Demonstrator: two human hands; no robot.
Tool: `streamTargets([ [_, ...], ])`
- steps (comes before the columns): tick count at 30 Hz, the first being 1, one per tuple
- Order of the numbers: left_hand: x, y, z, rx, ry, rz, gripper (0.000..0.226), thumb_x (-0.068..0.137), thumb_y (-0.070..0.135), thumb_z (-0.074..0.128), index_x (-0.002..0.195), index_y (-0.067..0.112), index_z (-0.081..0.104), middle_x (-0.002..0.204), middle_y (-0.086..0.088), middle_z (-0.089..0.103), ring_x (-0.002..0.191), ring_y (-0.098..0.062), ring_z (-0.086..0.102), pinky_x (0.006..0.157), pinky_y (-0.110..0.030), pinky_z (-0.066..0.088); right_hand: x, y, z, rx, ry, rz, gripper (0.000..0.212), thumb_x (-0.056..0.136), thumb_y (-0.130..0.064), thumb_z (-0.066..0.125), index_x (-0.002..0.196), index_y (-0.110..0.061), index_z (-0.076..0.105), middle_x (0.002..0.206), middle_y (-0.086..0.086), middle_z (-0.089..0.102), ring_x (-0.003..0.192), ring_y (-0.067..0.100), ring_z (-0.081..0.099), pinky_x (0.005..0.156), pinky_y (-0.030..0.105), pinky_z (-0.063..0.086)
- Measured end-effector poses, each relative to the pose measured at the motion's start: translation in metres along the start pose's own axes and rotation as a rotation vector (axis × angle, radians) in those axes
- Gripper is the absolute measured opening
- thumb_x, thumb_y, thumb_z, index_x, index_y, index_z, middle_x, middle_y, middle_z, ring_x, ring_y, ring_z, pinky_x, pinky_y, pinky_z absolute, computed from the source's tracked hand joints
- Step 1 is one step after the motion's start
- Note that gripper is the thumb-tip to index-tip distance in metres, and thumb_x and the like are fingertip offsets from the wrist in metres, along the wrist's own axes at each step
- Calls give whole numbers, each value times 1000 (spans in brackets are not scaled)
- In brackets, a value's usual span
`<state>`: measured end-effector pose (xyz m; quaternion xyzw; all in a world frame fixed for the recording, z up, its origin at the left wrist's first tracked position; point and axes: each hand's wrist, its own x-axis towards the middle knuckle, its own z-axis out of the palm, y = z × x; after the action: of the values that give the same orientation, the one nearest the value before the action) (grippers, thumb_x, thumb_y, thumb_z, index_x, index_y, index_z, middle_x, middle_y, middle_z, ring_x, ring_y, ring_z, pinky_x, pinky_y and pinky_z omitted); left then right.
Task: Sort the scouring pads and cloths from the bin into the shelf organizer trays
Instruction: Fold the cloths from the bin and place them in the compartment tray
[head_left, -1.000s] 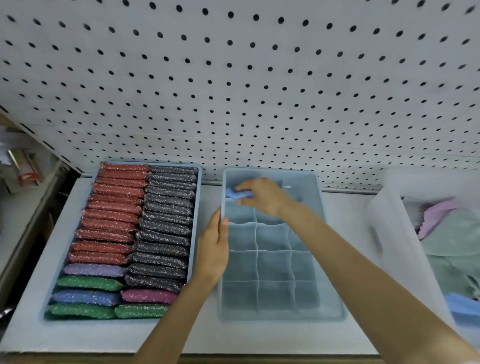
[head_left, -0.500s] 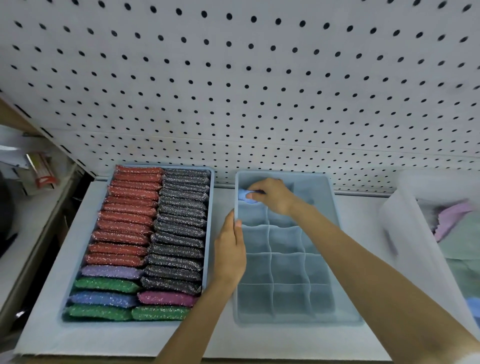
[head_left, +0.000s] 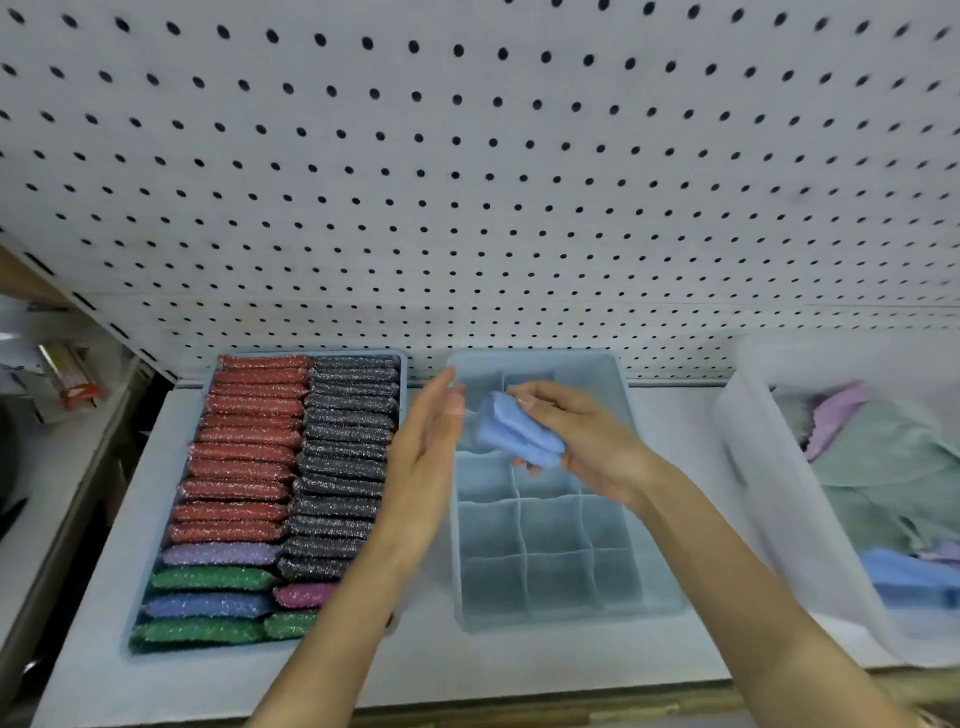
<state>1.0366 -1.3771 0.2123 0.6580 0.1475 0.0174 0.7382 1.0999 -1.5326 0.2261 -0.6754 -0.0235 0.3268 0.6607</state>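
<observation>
My right hand (head_left: 582, 441) grips a folded blue cloth (head_left: 519, 437) and holds it in the air above the back left cells of the blue divided tray (head_left: 649, 587). My left hand (head_left: 423, 462) hovers open, fingers together, just left of the cloth, over the tray's left rim. The tray's cells that show are bare. To the left, a second blue tray (head_left: 161, 530) is packed with rows of glittery scouring pads (head_left: 249, 447), red, dark grey, purple, green, blue and pink. A clear bin (head_left: 769, 499) at the right holds loose cloths (head_left: 893, 467) in green, pink and blue.
Both trays and the bin stand on a pale shelf board (head_left: 519, 670) under a white pegboard wall (head_left: 467, 182). A side shelf with small packaged items (head_left: 72, 379) lies at the far left. A strip of shelf lies between divided tray and bin.
My right hand has pulled the blue cloth up out of the back left cell toward me. My left hand has let go of the tray's rim and risen beside the cloth.
</observation>
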Motion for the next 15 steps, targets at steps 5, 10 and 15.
streamTargets([
  [5, -17, 22, 14, 150, -331, -89, 18, 89, 19, 68, 106, 18, 70, 108, -5, 72, 97, -12, 67, 81, -23, 53, -51, 4, 10, -39, 125, -35, 18, 99, -20, 49, 86, -8, 53, 73, 5, 62, 59, 21, 60, 50, 26, 48],
  [10, -33, 18, 31, 139, -216, -42, 11, 92, 18, 64, 98, 25, 71, 89, 8, 70, 90, -15, 64, 80, -32, 52, -95, 7, -5, -180, 182, -213, 23, 84, -27, 66, 106, -23, 60, 104, -16, 62, 95, 4, 59, 74, 17, 49],
  [15, -50, 24, 56, 82, -374, -47, 36, 81, 49, 71, 100, 19, 68, 99, -1, 73, 95, -19, 68, 72, -26, 54, -124, 9, -16, -159, 319, -306, 14, 85, -5, 69, 91, -18, 67, 83, -9, 67, 76, 8, 60, 67, 18, 47],
])
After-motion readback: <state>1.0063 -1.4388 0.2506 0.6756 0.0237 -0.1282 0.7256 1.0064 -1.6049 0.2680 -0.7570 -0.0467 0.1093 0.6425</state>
